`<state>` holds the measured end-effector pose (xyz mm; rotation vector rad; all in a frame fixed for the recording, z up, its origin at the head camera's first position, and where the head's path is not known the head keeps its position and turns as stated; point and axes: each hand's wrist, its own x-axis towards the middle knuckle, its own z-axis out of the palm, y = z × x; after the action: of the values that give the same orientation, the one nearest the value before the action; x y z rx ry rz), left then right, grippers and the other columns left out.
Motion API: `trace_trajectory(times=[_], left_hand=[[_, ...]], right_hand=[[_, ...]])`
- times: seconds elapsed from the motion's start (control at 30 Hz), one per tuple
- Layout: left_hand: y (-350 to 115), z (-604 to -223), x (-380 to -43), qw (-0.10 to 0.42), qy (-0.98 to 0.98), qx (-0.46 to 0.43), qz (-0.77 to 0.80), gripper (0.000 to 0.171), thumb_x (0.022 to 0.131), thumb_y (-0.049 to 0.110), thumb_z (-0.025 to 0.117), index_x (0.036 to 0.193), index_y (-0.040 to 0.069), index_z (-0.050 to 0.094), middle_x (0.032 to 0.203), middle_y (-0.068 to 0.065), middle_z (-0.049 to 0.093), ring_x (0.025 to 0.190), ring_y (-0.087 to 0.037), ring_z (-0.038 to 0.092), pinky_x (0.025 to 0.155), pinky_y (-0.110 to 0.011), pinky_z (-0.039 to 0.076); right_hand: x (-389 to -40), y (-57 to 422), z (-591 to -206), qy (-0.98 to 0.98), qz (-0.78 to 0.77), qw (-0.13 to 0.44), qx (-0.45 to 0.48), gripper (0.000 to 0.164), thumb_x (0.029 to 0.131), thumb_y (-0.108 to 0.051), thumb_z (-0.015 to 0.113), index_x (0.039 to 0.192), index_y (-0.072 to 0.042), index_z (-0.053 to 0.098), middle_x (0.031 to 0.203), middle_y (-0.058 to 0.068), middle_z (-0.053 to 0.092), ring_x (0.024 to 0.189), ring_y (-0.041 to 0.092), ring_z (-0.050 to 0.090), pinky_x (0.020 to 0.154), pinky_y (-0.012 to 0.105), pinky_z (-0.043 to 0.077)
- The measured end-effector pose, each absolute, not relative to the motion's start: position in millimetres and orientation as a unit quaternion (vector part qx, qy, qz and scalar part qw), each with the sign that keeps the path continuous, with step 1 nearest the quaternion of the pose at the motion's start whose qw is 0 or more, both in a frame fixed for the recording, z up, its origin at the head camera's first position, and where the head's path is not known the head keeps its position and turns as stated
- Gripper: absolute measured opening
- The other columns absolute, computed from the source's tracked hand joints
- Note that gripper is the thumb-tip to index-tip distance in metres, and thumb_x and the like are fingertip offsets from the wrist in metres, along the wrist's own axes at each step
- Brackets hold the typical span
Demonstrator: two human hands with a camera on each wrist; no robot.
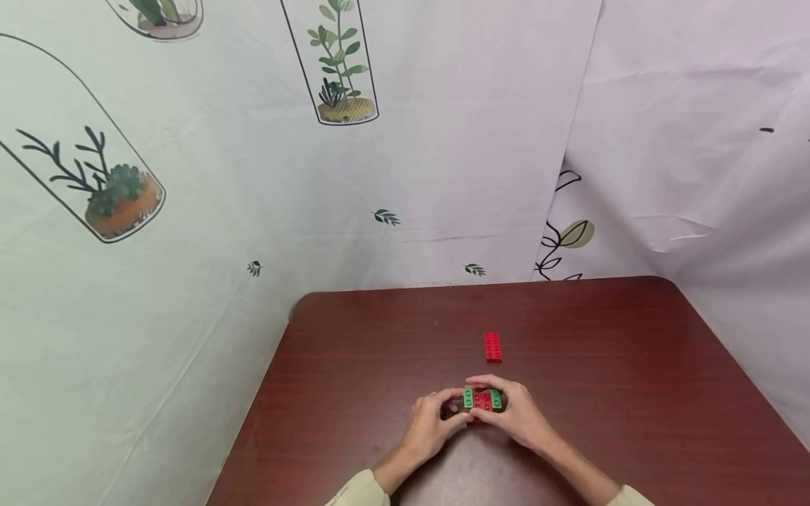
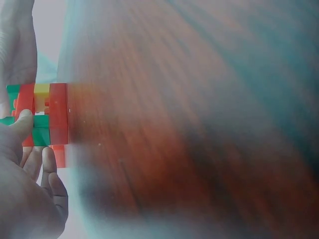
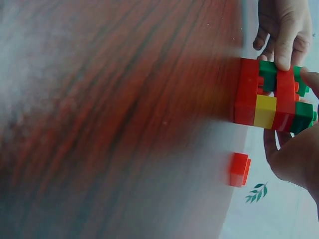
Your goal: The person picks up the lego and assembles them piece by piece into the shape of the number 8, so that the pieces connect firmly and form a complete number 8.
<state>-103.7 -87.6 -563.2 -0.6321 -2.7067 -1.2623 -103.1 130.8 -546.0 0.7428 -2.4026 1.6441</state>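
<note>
A small stack of toy building bricks [image 1: 482,402] stands on the table between both hands. Its bottom layer is a red brick [image 3: 246,92]. Above that sit a yellow brick [image 3: 265,110] and a green brick [image 3: 268,74] with a gap between them, then an upper red brick [image 3: 285,97]. Two green bricks top the ends, one of them the right green brick [image 1: 496,400]. My left hand [image 1: 427,425] grips the stack's left end between thumb and fingers. From the other side, my right hand [image 1: 519,416] holds the right end, thumb at the near face, fingers at the far one.
A loose red brick [image 1: 492,348] lies on the dark wooden table [image 1: 367,351], just beyond the hands. Pale cloth walls [image 1: 443,176] printed with plants rise behind the table and along its sides.
</note>
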Motion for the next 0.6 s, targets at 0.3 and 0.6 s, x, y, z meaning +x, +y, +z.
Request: trace_trajectory(times=[0.3, 0.6], left_hand=[[-86.1, -563.6, -103.4, 0.041, -0.885, -0.203, -0.418, 0.035, 0.088, 0.032, 0.088, 0.119, 0.016, 0.079, 0.088, 0.009, 0.073, 0.077, -0.001, 0.061, 0.070, -0.021, 0.049], [-87.4, -560.1, -102.8, 0.015, -0.888, -0.207, -0.411, 0.042, 0.090, 0.037, 0.086, 0.125, 0.017, 0.076, 0.099, 0.008, 0.075, 0.085, -0.003, 0.060, 0.074, -0.024, 0.048]], right_hand=[[-99.2, 139.9, -550.1, -0.803, 0.548, 0.063, 0.227, 0.046, 0.085, -0.007, 0.090, 0.127, -0.001, 0.073, 0.116, 0.007, 0.077, 0.097, 0.008, 0.068, 0.081, 0.026, 0.055], [-95.4, 151.3, -554.6, -0.794, 0.572, 0.024, 0.205, 0.042, 0.086, -0.007, 0.089, 0.124, -0.002, 0.072, 0.103, 0.007, 0.076, 0.080, 0.010, 0.069, 0.068, 0.028, 0.057]])
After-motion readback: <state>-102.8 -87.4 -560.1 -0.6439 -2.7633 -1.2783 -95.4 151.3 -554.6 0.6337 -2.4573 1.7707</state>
